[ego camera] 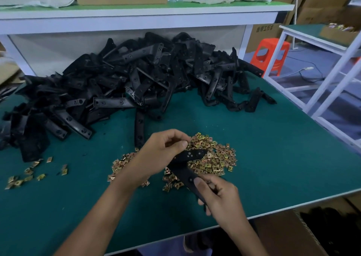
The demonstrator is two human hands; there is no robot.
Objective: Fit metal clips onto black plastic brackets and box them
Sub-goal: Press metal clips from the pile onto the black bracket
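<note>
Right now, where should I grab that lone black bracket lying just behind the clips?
Probably pinch the lone bracket across its narrow width at the near end, from above. It lies flat on the mat, both long edges free, while its far end runs into the bracket pile; draw it toward you.

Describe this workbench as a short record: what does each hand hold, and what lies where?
Right hand: grips the lower end of a black bracket
Left hand: fingers curled at the bracket's upper arm; any clip hidden
Clip heap: gold-coloured, on the green table under the hands
Stray clips: a few, far left
Bracket pile: large, at the table's back
Box: cardboard, below the table's right edge
</note>
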